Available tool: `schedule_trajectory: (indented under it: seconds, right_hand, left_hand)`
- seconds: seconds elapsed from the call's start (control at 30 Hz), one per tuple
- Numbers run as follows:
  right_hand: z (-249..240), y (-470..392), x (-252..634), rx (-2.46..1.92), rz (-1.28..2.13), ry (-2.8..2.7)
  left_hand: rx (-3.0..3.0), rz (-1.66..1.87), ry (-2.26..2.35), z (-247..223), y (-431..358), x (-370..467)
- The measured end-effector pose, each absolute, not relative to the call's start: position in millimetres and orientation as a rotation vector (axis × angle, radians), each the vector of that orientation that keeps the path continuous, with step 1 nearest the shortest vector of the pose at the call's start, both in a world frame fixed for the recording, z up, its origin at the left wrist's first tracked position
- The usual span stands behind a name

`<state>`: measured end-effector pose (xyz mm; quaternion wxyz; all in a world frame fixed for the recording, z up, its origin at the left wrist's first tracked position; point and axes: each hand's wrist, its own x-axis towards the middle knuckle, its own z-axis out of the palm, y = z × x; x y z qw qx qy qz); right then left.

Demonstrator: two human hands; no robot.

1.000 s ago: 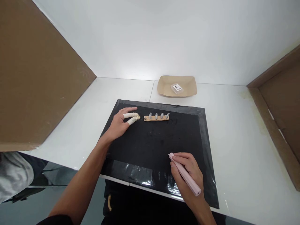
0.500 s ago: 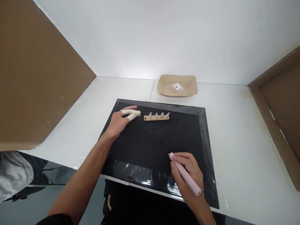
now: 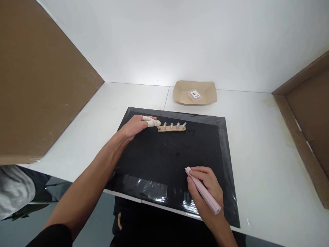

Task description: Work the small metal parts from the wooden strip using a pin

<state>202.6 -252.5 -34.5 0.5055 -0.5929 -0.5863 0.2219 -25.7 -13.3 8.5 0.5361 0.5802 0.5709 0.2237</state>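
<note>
My left hand (image 3: 140, 124), with pale finger covers on the thumb and a finger, is closed in a pinch at the left end of a wooden strip (image 3: 168, 129). A small greyish nail tip shows just under the fingertips, mostly hidden by them. Several grey nail tips (image 3: 171, 126) stand along the strip, leaning slightly. Nearer to me, my right hand (image 3: 209, 187) is wrapped round a pink pen-shaped tool (image 3: 205, 193). Its thin metal point faces up and left, apart from the strip.
The strip lies on a black mat (image 3: 164, 154) on the white table (image 3: 257, 154). Behind the mat, a brown paper tray (image 3: 180, 97) holds a small clear labelled box (image 3: 194, 95). Cardboard panels (image 3: 51, 85) stand at both sides.
My left hand has moved right and slightly away from me, bringing its pinched fingertips to the strip's left end. My right hand and the pink tool are almost unmoved.
</note>
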Motion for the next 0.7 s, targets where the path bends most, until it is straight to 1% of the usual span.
schedule_trajectory:
  seconds: [0.37, 0.7]
  right_hand:
    - [-33.3, -253.0, 203.2, -1.433, 0.562, -1.403]
    - [-32.9, -254.5, 202.4, -1.427, 0.574, -1.402]
  left_hand:
    - [1.652, 0.279, 1.313, 21.8, 6.7, -21.7]
    - [1.724, 0.244, 1.326, 22.3, 11.1, -21.1]
